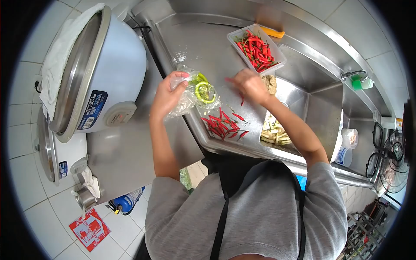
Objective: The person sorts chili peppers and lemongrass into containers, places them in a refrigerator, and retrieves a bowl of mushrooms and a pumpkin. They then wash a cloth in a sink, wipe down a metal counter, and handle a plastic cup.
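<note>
My left hand (170,94) grips a clear plastic bag (181,104) at the edge of the steel counter, its thumb and fingers pinching the film. Curled green pieces (203,90) show at the bag's open end. Over the counter, my right hand (250,85) is closed and smeared by motion, with a red chili (241,99) hanging below its fingers and a red tip at the fingertips. Below the hands lies a loose heap of red chilies (221,125). Beyond my right hand stands a clear plastic container (277,55) full of red chilies.
To the right is a steel sink (323,104), with cut pale vegetable pieces (275,131) and a knobbly beige root (269,83) nearby. An orange handle (272,32) lies behind the container. A large rice cooker (123,65) stands left. White crumbs (179,56) dot the counter.
</note>
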The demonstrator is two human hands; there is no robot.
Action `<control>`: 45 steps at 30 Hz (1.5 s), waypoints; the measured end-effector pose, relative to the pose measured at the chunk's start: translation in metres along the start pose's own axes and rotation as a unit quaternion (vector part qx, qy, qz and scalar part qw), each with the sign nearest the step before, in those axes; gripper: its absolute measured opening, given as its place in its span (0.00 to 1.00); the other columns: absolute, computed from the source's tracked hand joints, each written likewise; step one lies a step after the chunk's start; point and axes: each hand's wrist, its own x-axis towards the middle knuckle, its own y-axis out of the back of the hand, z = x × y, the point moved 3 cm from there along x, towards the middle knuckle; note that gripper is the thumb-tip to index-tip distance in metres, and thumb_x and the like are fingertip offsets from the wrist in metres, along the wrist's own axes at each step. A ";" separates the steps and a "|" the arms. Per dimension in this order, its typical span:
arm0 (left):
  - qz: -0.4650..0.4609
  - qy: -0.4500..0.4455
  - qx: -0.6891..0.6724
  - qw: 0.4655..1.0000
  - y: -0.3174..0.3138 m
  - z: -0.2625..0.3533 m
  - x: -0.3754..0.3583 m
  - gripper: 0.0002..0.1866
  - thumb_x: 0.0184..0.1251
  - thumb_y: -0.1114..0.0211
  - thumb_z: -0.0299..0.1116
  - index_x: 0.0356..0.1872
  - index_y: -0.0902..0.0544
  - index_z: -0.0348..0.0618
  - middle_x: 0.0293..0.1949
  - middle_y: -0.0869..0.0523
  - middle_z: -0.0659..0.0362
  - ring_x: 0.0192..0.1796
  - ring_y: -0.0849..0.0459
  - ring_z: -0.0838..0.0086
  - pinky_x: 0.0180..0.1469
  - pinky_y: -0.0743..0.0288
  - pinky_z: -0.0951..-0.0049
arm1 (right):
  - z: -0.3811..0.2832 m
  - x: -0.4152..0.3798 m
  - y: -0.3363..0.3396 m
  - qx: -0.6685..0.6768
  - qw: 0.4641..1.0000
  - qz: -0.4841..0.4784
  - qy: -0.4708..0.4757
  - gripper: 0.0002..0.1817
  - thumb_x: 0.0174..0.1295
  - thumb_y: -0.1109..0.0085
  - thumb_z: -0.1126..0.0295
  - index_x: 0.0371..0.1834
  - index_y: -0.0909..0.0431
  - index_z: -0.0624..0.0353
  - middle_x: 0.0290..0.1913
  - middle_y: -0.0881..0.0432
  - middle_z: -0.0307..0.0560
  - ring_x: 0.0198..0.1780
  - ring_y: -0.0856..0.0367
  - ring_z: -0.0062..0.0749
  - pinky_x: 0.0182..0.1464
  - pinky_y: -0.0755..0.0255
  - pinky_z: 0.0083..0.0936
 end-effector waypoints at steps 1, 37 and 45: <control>0.002 0.003 0.000 1.000 0.000 -0.001 -0.001 0.08 0.59 0.42 0.29 0.39 0.24 0.41 0.35 0.22 0.63 0.37 0.28 0.83 0.42 0.33 0.81 | 0.005 0.006 0.017 -0.028 0.996 0.069 -0.042 0.07 0.47 0.46 0.75 0.31 0.23 0.58 0.29 0.24 0.44 0.36 0.26 0.36 0.41 0.31 0.30; -0.006 0.009 -0.016 1.000 0.001 -0.006 -0.009 0.08 0.59 0.42 0.27 0.39 0.24 0.39 0.36 0.22 0.63 0.38 0.26 0.82 0.43 0.33 0.81 | -0.079 -0.021 -0.037 0.350 0.853 -0.178 -0.344 0.14 0.55 0.52 0.66 0.40 0.26 0.64 0.39 0.24 0.64 0.43 0.25 0.53 0.48 0.31 0.37; -0.019 -0.016 -0.024 0.999 -0.008 0.008 -0.004 0.08 0.59 0.42 0.28 0.39 0.24 0.37 0.39 0.22 0.61 0.38 0.25 0.81 0.44 0.32 0.80 | -0.142 -0.024 -0.062 0.063 0.957 -0.242 -0.149 0.16 0.52 0.51 0.70 0.44 0.32 0.67 0.41 0.28 0.54 0.47 0.25 0.45 0.44 0.27 0.32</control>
